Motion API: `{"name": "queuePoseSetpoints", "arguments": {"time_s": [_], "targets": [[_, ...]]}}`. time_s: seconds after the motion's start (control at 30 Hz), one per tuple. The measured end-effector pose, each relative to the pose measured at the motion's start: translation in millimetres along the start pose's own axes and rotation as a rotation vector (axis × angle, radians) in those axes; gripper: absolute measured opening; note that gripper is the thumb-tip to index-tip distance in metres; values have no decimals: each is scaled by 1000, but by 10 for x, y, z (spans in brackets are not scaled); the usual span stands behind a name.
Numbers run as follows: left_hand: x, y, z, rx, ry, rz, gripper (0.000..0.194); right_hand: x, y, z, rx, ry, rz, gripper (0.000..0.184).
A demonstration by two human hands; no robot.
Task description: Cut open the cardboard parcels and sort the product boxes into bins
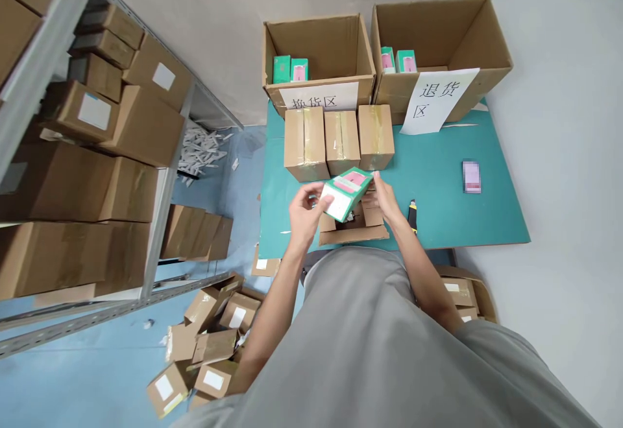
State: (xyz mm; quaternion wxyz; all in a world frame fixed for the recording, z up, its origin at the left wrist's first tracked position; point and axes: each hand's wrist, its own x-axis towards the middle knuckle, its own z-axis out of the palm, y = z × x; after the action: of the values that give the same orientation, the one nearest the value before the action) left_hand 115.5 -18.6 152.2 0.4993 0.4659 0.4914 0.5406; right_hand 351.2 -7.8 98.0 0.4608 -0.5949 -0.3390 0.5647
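Between my hands is a green product box [346, 189] with a pink panel on top and a white label on its near end. My left hand [306, 211] grips its left near end, thumb on the white face. At the far right end, my right hand [384, 200] has its fingers against the box. Beneath it, an opened cardboard carton [354, 236] sits at the table's front edge, its flaps spread and its inside partly hidden. Just behind stand three taped cardboard boxes [342, 139] in a row.
Two large open cartons, a left one [318, 32] and a right one [438, 26], hold green boxes and carry paper signs. On the green table [491, 220] lie a utility knife [413, 215] and a phone [471, 176]. Shelves [165, 220] stand left; cardboard boxes [214, 344] litter the floor.
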Motion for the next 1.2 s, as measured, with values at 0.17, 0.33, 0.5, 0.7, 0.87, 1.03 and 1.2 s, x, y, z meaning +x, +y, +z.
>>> {"name": "queuePoseSetpoints", "arguments": {"time_s": [0.17, 0.33, 0.5, 0.7, 0.87, 1.03, 1.2], "targets": [[623, 164, 188, 22, -66, 89, 58, -358, 120, 147, 267, -231, 549, 76], [980, -98, 364, 5, -49, -8, 61, -484, 105, 225, 469, -257, 792, 72], [923, -173, 394, -33, -1, -40, 65, -462, 96, 225, 543, -235, 811, 74], [576, -122, 309, -104, 97, -108, 67, -347, 118, 173, 617, -186, 690, 65], [40, -155, 278, -327, 128, -449, 72, -132, 39, 128, 639, -45, 416, 43], [-512, -122, 409, -357, -99, -682, 80, 75, -272, 139, 601, -14, 220, 60], [-681, -60, 585, 69, -87, -285, 92, 118, -561, 254, 458, -100, 94, 88]]}}
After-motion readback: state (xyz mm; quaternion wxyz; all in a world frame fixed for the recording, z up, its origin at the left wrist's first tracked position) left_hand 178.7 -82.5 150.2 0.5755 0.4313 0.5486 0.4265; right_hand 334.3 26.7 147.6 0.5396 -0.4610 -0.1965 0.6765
